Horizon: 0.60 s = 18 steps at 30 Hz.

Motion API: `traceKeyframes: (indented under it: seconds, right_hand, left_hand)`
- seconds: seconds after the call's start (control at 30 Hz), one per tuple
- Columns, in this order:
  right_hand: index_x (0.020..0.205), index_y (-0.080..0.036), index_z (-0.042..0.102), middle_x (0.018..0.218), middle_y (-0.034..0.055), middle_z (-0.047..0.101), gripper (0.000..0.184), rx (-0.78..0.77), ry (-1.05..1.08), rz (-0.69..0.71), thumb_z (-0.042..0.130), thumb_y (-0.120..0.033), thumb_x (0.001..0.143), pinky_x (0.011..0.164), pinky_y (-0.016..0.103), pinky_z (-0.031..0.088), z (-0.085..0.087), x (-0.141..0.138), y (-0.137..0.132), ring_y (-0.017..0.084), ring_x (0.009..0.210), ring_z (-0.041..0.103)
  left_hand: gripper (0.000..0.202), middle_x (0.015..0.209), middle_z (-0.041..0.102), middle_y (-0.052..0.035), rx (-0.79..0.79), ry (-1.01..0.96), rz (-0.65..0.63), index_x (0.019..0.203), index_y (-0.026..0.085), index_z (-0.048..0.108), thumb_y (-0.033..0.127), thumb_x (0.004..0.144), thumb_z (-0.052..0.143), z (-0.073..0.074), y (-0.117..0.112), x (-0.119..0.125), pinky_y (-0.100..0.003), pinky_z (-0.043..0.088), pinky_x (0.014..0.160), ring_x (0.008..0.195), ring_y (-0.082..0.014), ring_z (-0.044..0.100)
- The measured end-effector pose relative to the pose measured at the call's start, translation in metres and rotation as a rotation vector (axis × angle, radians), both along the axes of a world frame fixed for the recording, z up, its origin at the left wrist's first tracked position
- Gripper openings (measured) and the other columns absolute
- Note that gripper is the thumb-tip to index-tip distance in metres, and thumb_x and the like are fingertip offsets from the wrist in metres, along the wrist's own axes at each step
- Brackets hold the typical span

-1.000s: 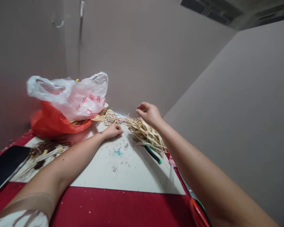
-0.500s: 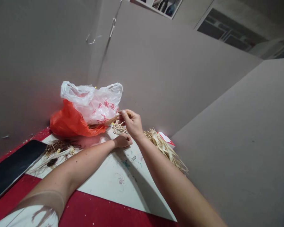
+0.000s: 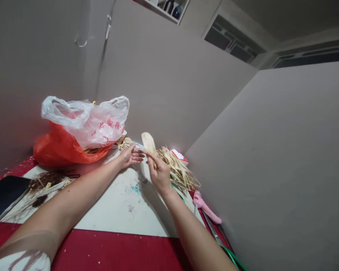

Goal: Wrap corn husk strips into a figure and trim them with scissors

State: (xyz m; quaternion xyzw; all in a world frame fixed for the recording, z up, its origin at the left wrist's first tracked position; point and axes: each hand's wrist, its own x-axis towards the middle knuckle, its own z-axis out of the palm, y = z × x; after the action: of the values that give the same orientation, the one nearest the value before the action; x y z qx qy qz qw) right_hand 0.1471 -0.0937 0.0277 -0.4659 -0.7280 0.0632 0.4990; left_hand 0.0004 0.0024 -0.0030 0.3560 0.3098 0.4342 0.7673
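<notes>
My right hand [image 3: 159, 171] pinches the lower end of a pale, flat dried corn husk [image 3: 148, 142], which stands up above the fingers with a rounded top. Just left of it, my left hand [image 3: 131, 155] is open, fingers stretched toward the husk with nothing visible in them. A coil of braided cord [image 3: 126, 143] lies behind my left hand. Beyond my right wrist is a heap of dried husk strips [image 3: 178, 170]. An orange plastic bag [image 3: 63, 146] sits to the left, with a white plastic bag [image 3: 101, 122] over it.
Dark brown fibres [image 3: 46, 180] lie on the white sheet [image 3: 107, 214] by a black flat tray-like object [image 3: 7, 192]. Along the right edge are pink-handled [image 3: 206, 209] and green-handled tools [image 3: 233, 258]. A red and white box [image 3: 180, 156] stands by the grey wall [image 3: 164, 82].
My right hand has drawn back from the bags and now holds the husk upright. My left hand has opened from a curled pose. The view has turned right, bringing the pink handle in.
</notes>
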Motion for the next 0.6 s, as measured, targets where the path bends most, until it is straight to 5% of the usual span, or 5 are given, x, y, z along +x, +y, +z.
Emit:
traceKeyframes:
  seconds: [0.17, 0.33, 0.5, 0.6]
  right_hand:
    - [0.114, -0.026, 0.07, 0.111, 0.0075, 0.072, 0.032, -0.121, -0.106, 0.032, 0.051, -0.03, 0.089, 0.088, 0.04, 0.051, -0.045, 0.0, -0.009, 0.025, 0.097, 0.068]
    - [0.119, -0.025, 0.067, 0.105, 0.0076, 0.073, 0.036, -0.198, -0.21, 0.186, 0.059, -0.034, 0.085, 0.085, 0.038, 0.051, -0.051, -0.003, -0.02, 0.023, 0.091, 0.068]
    - [0.117, -0.02, 0.062, 0.068, -0.0004, 0.064, 0.042, -0.289, 0.345, 0.077, 0.056, -0.048, 0.086, 0.058, 0.027, 0.049, -0.042, 0.001, -0.014, 0.013, 0.055, 0.057]
    - [0.1, -0.018, 0.063, 0.073, 0.0004, 0.062, 0.041, -0.359, 0.684, -0.028, 0.058, -0.054, 0.082, 0.047, 0.021, 0.042, -0.042, 0.007, -0.001, 0.01, 0.053, 0.053]
  left_hand:
    - [0.027, 0.068, 0.067, -0.0037, 0.003, -0.031, 0.06, 0.086, 0.013, 0.061, 0.04, 0.087, 0.06, 0.002, 0.002, -0.002, -0.023, 0.051, 0.055, 0.056, -0.0127, 0.063]
    - [0.022, 0.069, 0.068, -0.0029, 0.09, 0.002, 0.07, 0.081, 0.011, 0.064, 0.009, 0.063, 0.077, -0.004, 0.004, 0.002, -0.022, 0.052, 0.062, 0.063, -0.0128, 0.064]
    - [0.03, 0.068, 0.067, -0.0012, 0.145, 0.014, 0.008, 0.082, 0.011, 0.066, 0.012, 0.055, 0.081, -0.001, 0.003, -0.001, -0.021, 0.046, 0.054, 0.055, -0.0105, 0.06]
    - [0.035, 0.07, 0.066, -0.0013, 0.209, 0.044, -0.139, 0.082, 0.011, 0.066, 0.015, 0.053, 0.084, 0.002, -0.002, 0.0, -0.021, 0.046, 0.056, 0.057, -0.0104, 0.061]
